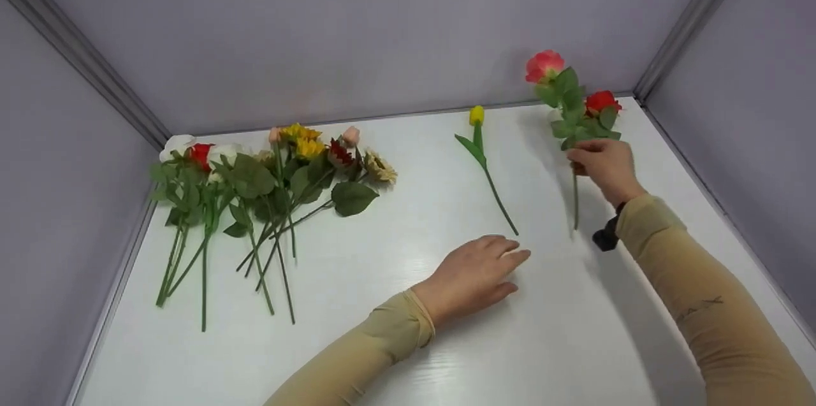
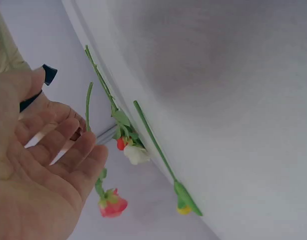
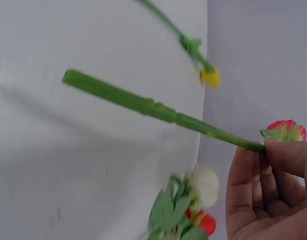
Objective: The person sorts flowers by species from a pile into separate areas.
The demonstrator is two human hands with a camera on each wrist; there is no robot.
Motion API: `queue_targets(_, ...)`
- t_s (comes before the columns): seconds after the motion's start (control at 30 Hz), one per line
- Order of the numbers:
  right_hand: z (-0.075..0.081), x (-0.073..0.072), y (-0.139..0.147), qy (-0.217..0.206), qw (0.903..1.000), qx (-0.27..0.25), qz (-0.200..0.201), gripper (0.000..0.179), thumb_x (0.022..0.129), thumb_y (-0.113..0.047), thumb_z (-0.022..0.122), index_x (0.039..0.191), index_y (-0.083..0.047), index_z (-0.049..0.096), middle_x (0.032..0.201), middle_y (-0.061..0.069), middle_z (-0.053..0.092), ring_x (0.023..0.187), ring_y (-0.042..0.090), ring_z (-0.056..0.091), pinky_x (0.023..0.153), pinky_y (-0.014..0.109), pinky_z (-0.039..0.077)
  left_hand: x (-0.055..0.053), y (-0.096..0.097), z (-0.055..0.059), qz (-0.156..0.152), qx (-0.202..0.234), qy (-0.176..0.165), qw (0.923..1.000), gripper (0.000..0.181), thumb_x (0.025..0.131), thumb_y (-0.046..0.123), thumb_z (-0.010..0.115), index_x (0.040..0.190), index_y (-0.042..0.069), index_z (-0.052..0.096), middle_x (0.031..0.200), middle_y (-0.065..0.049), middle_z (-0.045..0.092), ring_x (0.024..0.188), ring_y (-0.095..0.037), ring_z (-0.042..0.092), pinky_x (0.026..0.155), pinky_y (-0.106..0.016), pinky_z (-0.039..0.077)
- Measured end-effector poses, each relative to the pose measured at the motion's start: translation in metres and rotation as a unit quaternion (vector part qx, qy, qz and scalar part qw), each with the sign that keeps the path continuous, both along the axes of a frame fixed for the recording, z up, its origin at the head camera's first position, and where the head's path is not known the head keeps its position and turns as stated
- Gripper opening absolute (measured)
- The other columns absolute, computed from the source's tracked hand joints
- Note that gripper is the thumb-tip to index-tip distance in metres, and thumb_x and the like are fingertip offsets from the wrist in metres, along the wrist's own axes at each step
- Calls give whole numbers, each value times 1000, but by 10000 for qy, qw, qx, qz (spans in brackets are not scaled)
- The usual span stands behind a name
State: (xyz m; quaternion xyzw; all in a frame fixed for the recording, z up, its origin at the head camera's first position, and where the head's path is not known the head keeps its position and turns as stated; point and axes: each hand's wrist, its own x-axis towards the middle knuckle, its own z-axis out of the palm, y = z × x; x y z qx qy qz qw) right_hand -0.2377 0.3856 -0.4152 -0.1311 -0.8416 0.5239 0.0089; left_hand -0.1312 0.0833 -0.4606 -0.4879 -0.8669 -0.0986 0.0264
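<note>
My right hand (image 1: 605, 164) pinches the green stem of a pink rose (image 1: 545, 66) between thumb and fingers. The bloom points up and away; in the right wrist view the bare lower stem (image 3: 143, 106) juts out, held off the table. Beside that hand lies a red rose (image 1: 602, 102), and the wrist views also show a white rose (image 2: 137, 154) next to it, hidden in the head view. My left hand (image 1: 475, 275) hovers over the table with fingers loosely extended, holding nothing. Nearest to it is a yellow tulip (image 1: 488, 176), lying with its stem end toward the fingers.
At the left lies a group of white roses (image 1: 223, 153) and a red rose (image 1: 201, 156). Beside them are yellow sunflowers (image 1: 309, 148), a dark red flower (image 1: 340, 154) and a beige one (image 1: 380, 167), stems crossing. Grey walls (image 1: 382, 30) enclose the white table (image 1: 382, 266).
</note>
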Motion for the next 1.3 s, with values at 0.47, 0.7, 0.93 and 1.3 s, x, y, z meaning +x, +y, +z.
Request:
queue_targets(0.47,-25,3,84,-490,9820,1726,-592,40,100,-23,63,124,8,68,86,3,73,72,10,62,66,25,49,0,39,-13,-225,-753,754,9941,71,100,63,52,161,29,34,163,0,36,152,-23,27,124,-44,19)
queue_targets(0.7,-42,5,80,-288,9691,2381,-569,35,99,-16,60,117,12,70,114,28,70,104,40,61,84,46,50,-2,45,-18,-131,-687,288,9971,70,101,61,51,161,29,33,164,0,35,151,-22,27,124,-43,18)
queue_targets(0.93,-51,6,77,-173,9635,2616,-535,31,96,-14,60,109,11,73,109,29,70,96,40,62,79,46,50,-1,41,-20,-126,-681,73,9976,71,101,62,50,161,29,33,164,1,34,152,-21,27,124,-42,18)
queue_targets(1.3,-48,6,74,-12,9596,2745,-620,32,93,-13,61,108,12,74,100,26,73,89,40,64,71,42,50,-3,34,-16,-103,-610,-336,9975,70,102,59,52,162,29,32,165,2,32,152,-20,25,124,-40,16)
